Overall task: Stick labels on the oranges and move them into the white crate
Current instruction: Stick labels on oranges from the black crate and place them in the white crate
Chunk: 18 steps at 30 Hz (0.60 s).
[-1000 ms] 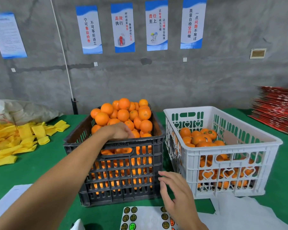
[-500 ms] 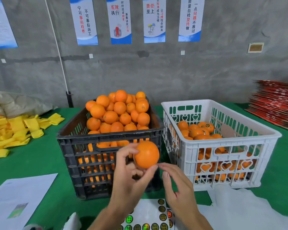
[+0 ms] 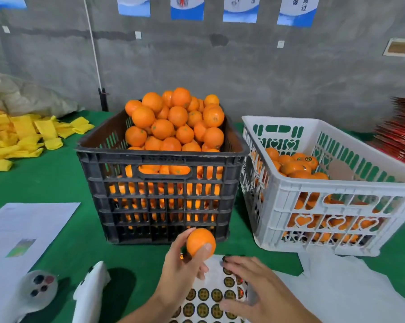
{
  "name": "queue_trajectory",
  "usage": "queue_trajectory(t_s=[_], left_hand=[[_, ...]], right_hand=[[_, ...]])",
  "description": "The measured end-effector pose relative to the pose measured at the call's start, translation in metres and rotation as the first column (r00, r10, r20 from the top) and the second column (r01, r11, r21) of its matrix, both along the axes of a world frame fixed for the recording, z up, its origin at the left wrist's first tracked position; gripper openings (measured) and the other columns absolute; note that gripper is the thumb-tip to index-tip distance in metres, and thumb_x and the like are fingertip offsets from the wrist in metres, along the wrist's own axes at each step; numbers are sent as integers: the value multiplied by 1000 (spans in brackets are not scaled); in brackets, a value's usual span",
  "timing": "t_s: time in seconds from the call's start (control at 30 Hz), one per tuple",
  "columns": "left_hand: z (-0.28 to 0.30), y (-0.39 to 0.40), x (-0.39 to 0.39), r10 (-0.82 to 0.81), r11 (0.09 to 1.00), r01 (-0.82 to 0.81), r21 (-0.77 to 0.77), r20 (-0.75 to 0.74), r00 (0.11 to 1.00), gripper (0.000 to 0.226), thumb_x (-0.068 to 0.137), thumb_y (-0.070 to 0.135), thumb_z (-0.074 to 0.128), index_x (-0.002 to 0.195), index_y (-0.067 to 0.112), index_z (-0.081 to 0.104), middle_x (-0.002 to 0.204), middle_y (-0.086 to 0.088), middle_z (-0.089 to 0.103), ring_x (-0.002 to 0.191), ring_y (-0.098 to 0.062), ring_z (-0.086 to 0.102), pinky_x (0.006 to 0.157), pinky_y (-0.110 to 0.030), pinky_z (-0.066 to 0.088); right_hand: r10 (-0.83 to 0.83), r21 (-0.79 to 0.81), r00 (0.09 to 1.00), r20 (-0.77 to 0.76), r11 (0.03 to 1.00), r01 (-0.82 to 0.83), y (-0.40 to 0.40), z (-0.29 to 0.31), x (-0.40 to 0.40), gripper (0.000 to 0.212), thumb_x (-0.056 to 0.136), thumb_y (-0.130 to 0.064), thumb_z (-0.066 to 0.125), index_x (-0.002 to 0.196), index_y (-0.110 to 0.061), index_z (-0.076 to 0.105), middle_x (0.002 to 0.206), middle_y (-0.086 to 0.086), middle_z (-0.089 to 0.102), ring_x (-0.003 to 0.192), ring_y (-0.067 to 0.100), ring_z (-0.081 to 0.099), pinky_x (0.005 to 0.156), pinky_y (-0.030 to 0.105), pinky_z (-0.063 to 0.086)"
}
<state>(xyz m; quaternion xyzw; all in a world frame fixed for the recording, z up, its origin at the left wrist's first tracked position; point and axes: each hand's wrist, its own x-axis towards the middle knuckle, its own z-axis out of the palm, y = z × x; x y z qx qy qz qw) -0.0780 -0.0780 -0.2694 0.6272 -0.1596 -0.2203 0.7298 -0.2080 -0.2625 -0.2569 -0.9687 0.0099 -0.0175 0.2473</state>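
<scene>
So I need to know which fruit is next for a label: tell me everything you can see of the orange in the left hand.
The orange is round, bright and smooth-skinned, with no label on the side facing the camera. The left hand holds it up by thumb and fingers above the label sheet, in front of the black crate. Only that hand touches it; the right hand is on the sheet.

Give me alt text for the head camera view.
A left hand holds a round orange above a white sheet of round stickers, where the right hand rests. Behind stand a heaped black plastic crate and a part-filled white plastic crate.
</scene>
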Motion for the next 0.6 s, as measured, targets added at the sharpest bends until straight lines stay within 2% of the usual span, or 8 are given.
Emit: queue_trajectory(t_s=[0.1, 0.2, 0.27, 0.33, 0.4, 0.5, 0.6], left_hand=[[-5, -1, 1, 32, 999, -32, -16, 2, 999, 75, 75, 54, 81, 140, 34, 50, 74, -20, 71, 61, -27, 65, 65, -30, 55], [-6, -3, 0, 40, 999, -40, -27, 10, 999, 74, 74, 56, 80, 139, 34, 51, 74, -19, 71, 60, -25, 65, 64, -28, 56], [-8, -3, 1, 43, 999, -42, -28, 6, 999, 70, 77, 53, 80, 138, 33, 52, 72, -19, 71, 60, -24, 65, 63, -28, 56], [-9, -4, 0, 38, 999, -37, -27, 11, 999, 66, 80, 48, 80, 137, 30, 53, 70, -16, 70, 60, -23, 66, 63, -27, 55], [-9, -4, 0, 33, 999, -33, -18, 27, 999, 63, 81, 47, 79, 136, 30, 54, 70, -13, 70, 61, -22, 66, 64, -26, 55], [-9, -5, -2, 29, 999, -30, 16, 50, 998, 64, 79, 50, 79, 135, 33, 55, 77, -11, 72, 63, -21, 68, 64, -25, 55], [-9, -5, -4, 14, 999, -16, 46, 61, 998, 60, 86, 41, 81, 139, 37, 52, 102, -19, 69, 65, -21, 70, 65, -25, 56]], right_hand=[[5, -67, 998, -57, 998, -9, -3, -7, 5, 85, 77, -98, 37, 151, -57, 33, 147, -54, 9, 135, -27, 6, 110, 11, 14], [-4, -140, 999, -41, 990, -2, -4, -10, 8, 86, 81, -98, 27, 152, -51, 38, 145, -55, 9, 131, -28, 0, 109, 6, 4], [0, -183, 1000, -12, 983, -2, -4, -12, 7, 84, 84, -96, 25, 149, -48, 46, 149, -47, 20, 136, -19, 12, 112, 8, 6], [8, -171, 998, 57, 985, 1, -3, -12, 4, 74, 91, -88, 29, 143, -44, 57, 149, -38, 38, 137, -7, 31, 115, 18, 22], [-15, -104, 991, 132, 994, 29, -2, -12, 4, 59, 97, -77, 39, 134, -41, 66, 140, -35, 50, 129, -7, 40, 109, 24, 35], [-77, 35, 979, 190, 997, 72, 4, -13, 6, 49, 95, -73, 48, 121, -41, 75, 128, -37, 57, 122, -4, 48, 102, 26, 42], [-164, 268, 966, 198, 958, 107, 7, -16, 8, 28, 95, -64, 59, 109, -48, 76, 121, -30, 65, 117, 5, 55, 94, 34, 50]])
